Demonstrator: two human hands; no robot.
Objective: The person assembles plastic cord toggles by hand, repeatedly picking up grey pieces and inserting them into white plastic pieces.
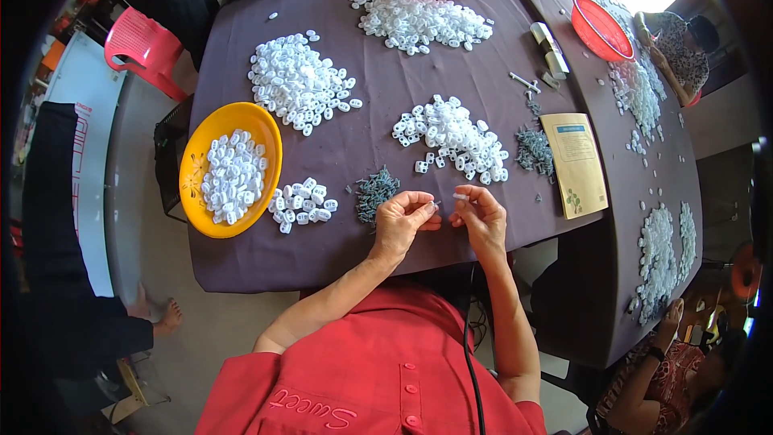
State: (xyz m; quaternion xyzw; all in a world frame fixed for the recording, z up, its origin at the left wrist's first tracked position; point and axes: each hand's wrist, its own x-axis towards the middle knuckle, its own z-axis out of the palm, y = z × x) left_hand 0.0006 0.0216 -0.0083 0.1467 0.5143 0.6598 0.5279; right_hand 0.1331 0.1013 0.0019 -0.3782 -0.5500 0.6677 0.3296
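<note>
One white piece [460,196] is pinched by the right hand [483,221], a grey piece [436,205] by the left hand [403,221], apparently unjoined, with a white heap [456,135] seemingly left unworked.

Bare desk [256,266] between yellow bowl [196,193] and near edge. Lane runs forward between left heap [298,80] and centre heap [455,135]. Grey pile [376,192] crowds left grip [399,221]; centre heap blocks straight ahead; booklet [574,163] bounds right.

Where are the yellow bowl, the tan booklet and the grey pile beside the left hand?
Yellow bowl [193,171], head view: left inner wall.
Tan booklet [575,167], head view: middle of cover.
Grey pile [374,193], head view: its middle.
</note>
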